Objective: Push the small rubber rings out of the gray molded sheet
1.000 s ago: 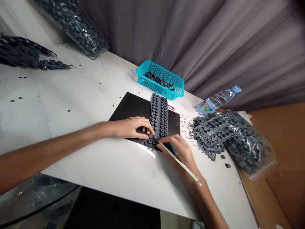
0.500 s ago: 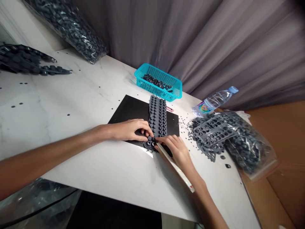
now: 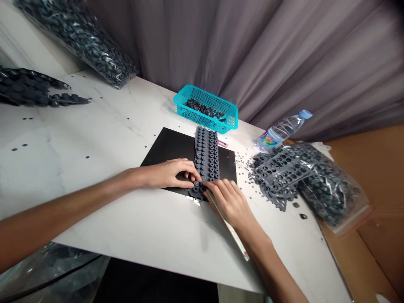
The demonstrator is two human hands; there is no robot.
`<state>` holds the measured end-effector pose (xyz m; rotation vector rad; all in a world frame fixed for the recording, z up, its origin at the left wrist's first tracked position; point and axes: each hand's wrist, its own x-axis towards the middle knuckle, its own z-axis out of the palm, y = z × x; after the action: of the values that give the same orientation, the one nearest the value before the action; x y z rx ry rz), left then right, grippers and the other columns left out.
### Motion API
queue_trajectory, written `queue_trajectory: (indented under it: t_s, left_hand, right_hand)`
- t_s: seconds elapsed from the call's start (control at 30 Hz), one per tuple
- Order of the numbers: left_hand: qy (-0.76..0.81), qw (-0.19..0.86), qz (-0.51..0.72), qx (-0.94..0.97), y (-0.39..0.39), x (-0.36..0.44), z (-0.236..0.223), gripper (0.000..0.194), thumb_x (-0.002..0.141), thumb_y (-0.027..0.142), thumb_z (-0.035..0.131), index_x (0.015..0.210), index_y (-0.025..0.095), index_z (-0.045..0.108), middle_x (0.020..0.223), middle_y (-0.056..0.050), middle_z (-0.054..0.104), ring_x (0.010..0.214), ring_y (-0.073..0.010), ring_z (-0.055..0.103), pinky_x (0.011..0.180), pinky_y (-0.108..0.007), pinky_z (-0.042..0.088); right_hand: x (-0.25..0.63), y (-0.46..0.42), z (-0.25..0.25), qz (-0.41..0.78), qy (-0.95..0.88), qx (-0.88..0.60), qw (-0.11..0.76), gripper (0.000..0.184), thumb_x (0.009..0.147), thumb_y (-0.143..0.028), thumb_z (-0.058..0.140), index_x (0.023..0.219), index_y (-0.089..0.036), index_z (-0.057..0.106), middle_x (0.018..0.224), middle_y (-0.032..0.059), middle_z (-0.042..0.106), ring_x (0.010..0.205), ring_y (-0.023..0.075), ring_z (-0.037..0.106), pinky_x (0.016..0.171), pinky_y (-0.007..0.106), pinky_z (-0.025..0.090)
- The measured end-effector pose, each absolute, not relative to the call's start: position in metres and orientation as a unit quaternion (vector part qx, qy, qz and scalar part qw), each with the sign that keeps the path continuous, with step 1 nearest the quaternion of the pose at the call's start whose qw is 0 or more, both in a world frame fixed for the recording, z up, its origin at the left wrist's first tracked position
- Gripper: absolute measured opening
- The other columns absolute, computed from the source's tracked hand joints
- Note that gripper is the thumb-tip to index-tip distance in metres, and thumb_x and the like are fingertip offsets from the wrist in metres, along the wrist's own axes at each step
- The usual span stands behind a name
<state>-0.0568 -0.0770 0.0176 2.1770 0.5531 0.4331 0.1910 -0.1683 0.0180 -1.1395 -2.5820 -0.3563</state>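
Observation:
A strip of dark grey rubber-like round parts [image 3: 206, 153], joined in rows, lies on a black mat [image 3: 170, 147]. My left hand [image 3: 176, 173] is at its near-left end, with thumb and index fingertip closed in on the small round pieces there. On the other side, my right hand [image 3: 232, 202] has its fingers closed around a long, thin white stick [image 3: 235, 237], which runs back beneath the palm. The stick's front tip is hidden by the fingers. The index fingertip of this hand touches the near end of the strip, close to the left fingertips.
Behind the mat stands a turquoise basket [image 3: 205, 110] with small dark parts. A pink cutter [image 3: 222, 144] lies by the strip. To the right are a water bottle [image 3: 282, 131], perforated grey sheets [image 3: 274, 176] and a filled bag [image 3: 334, 189]. Another bag [image 3: 82, 38] leans at back left.
The view has shifted slightly. The stick's rear end has swung a little left and down with my right hand. My left hand keeps nearly the same place on the strip.

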Motion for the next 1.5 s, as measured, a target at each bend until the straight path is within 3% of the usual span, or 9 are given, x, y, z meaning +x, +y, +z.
queue_trajectory:
  t_s: [0.23,0.37,0.53,0.67,0.77,0.9,1.0,1.13,1.5]
  left_hand:
    - [0.226,0.389,0.16,0.879,-0.078,-0.057,0.02,0.025,0.094,0.03,0.066,0.117,0.022,0.071,0.103,-0.003,0.068,0.093,-0.0169,0.058,0.092,-0.031,0.044]
    - [0.216,0.377,0.159,0.887,-0.08,-0.058,0.023,0.024,0.095,0.03,0.065,0.117,0.022,0.07,0.106,-0.004,0.068,0.096,-0.018,0.057,0.092,-0.032,0.044]
    - [0.221,0.377,0.147,0.887,-0.082,-0.059,0.026,0.023,0.098,0.035,0.062,0.117,0.024,0.07,0.112,-0.003,0.068,0.105,-0.0196,0.058,0.098,-0.034,0.041]
    - [0.229,0.394,0.143,0.878,-0.081,-0.06,0.027,0.025,0.098,0.038,0.061,0.116,0.024,0.07,0.111,-0.004,0.068,0.102,-0.0191,0.058,0.096,-0.033,0.042]
    - [0.231,0.411,0.141,0.871,-0.081,-0.061,0.029,0.024,0.097,0.038,0.062,0.115,0.024,0.07,0.11,-0.004,0.067,0.103,-0.0194,0.058,0.093,-0.032,0.044]
    - [0.229,0.422,0.146,0.865,-0.083,-0.061,0.03,0.021,0.096,0.032,0.062,0.114,0.024,0.068,0.108,-0.004,0.066,0.099,-0.0186,0.058,0.09,-0.032,0.045]
    - [0.233,0.434,0.16,0.855,-0.085,-0.06,0.03,0.019,0.093,0.027,0.064,0.111,0.022,0.065,0.107,-0.004,0.065,0.096,-0.0176,0.058,0.086,-0.03,0.046]
    - [0.263,0.42,0.17,0.852,-0.086,-0.059,0.031,0.015,0.089,0.028,0.067,0.1,0.02,0.06,0.095,-0.001,0.062,0.087,-0.0152,0.056,0.079,-0.027,0.045]
    - [0.281,0.373,0.184,0.865,-0.085,-0.057,0.023,0.015,0.085,0.032,0.071,0.084,0.018,0.068,0.081,0.001,0.06,0.074,-0.012,0.055,0.07,-0.025,0.043]
  right_hand:
    - [0.183,-0.174,0.01,-0.102,-0.873,-0.45,0.156,0.023,0.105,-0.021,0.047,0.126,-0.017,0.055,0.106,0.0119,0.068,0.094,0.0259,0.061,0.081,0.039,0.049]
    - [0.177,-0.173,0.011,-0.063,-0.813,-0.538,0.214,0.025,0.107,-0.025,0.04,0.127,-0.017,0.053,0.106,0.0128,0.064,0.097,0.0253,0.062,0.075,0.036,0.052]
    - [0.205,-0.165,0.022,-0.041,-0.717,-0.637,0.281,0.028,0.107,-0.035,0.039,0.124,-0.019,0.055,0.111,0.0125,0.063,0.096,0.0249,0.063,0.084,0.039,0.05]
    - [0.255,-0.166,0.025,-0.037,-0.699,-0.682,0.212,0.031,0.105,-0.038,0.038,0.104,-0.018,0.061,0.095,0.0111,0.065,0.083,0.025,0.062,0.077,0.038,0.047]
    - [0.275,-0.167,0.026,-0.055,-0.689,-0.699,0.186,0.036,0.104,-0.039,0.038,0.116,-0.013,0.061,0.104,0.0182,0.066,0.088,0.0291,0.063,0.078,0.041,0.047]
    - [0.253,-0.163,0.031,0.03,-0.696,-0.676,0.238,0.045,0.104,-0.042,0.041,0.141,-0.018,0.047,0.105,0.0115,0.069,0.082,0.0235,0.064,0.076,0.037,0.05]
    - [0.216,-0.164,0.03,0.147,-0.745,-0.593,0.267,0.035,0.102,-0.043,0.051,0.13,-0.022,0.054,0.092,0.0033,0.069,0.071,0.0163,0.062,0.068,0.028,0.051]
    - [0.185,-0.168,0.023,0.164,-0.804,-0.481,0.308,0.019,0.101,-0.038,0.056,0.105,-0.022,0.065,0.087,0.0037,0.068,0.071,0.014,0.062,0.066,0.024,0.052]
    - [0.187,-0.161,0.022,0.15,-0.864,-0.396,0.272,0.012,0.101,-0.031,0.059,0.103,-0.022,0.067,0.093,0.0045,0.07,0.078,0.015,0.062,0.074,0.026,0.053]
